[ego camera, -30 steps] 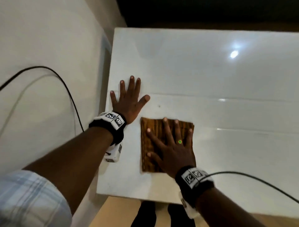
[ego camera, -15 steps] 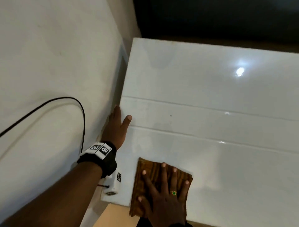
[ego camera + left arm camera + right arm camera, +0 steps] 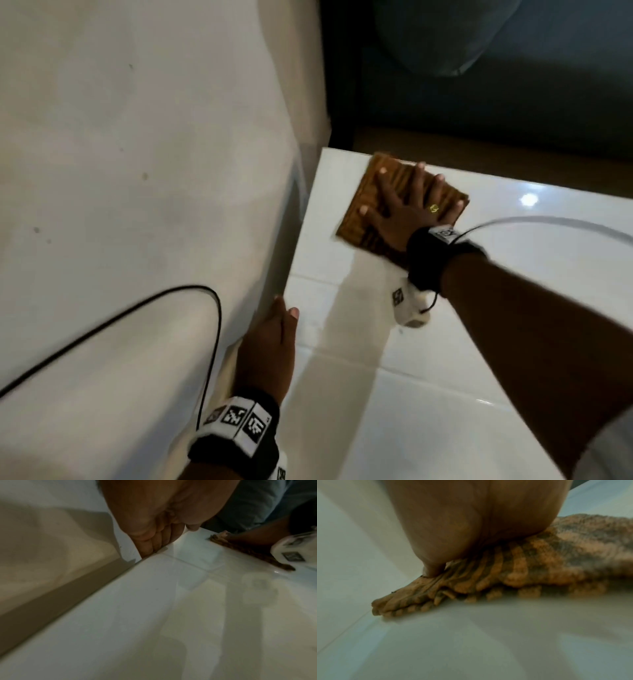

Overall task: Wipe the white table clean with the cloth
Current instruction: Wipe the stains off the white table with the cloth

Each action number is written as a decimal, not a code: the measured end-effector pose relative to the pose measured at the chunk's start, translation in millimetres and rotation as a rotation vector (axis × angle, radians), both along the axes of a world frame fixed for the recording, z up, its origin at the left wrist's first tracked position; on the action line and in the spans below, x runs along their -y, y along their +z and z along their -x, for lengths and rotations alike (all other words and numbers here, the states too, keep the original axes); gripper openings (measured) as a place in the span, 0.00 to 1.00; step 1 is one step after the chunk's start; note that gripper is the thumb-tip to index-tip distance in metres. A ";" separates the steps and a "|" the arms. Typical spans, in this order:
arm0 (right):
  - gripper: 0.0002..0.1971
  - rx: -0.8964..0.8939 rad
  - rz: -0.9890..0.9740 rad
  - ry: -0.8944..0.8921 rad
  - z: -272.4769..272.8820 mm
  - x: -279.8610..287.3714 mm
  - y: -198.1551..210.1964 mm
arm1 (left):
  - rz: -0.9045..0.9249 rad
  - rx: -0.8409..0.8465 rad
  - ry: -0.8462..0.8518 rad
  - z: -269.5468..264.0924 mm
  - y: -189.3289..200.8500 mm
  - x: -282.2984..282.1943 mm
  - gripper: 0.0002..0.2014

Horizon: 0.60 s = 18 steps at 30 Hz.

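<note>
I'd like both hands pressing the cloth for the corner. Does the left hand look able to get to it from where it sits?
Probably yes. The left hand rests at the table edge; only bare tabletop lies between it and the cloth under the right hand.

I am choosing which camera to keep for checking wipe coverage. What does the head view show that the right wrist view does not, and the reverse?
Only the head view shows the left hand resting at the table's left edge, the wall, the black cable, the ring and the right hand's spread fingers, with the cloth near the far left corner.

Only the right wrist view shows the cloth's ribbed weave and its bunched edge under the palm.

Both show the right hand pressing flat on the brown cloth on the white table.
</note>
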State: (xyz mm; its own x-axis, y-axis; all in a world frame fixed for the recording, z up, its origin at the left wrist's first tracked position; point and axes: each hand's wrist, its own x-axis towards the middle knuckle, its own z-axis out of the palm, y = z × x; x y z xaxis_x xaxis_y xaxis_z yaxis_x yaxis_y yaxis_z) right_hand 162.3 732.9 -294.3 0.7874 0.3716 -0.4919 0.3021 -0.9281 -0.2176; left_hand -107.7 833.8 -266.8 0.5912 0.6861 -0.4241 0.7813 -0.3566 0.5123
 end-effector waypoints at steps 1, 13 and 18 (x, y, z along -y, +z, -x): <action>0.40 -0.007 0.009 -0.010 -17.1 -9.5 0.5 | 0.007 0.000 -0.001 0.3 -0.8 -2.1 0.23; 0.43 0.013 0.014 0.178 -12.5 -81.0 -3.8 | 0.045 -0.053 -0.016 -11.2 2.2 -1.4 0.28; 0.43 0.013 -0.033 0.310 65.0 -61.8 -6.6 | 0.152 -0.108 0.097 9.3 12.3 -14.1 0.33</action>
State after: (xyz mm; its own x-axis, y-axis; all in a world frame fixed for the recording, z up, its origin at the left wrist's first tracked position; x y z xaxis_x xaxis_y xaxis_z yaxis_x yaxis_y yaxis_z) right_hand 97.3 794.7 -300.9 0.6404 0.6103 -0.4663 0.5723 -0.7841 -0.2401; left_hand -117.0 847.9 -254.5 0.4711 0.6607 -0.5844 0.8614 -0.2021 0.4659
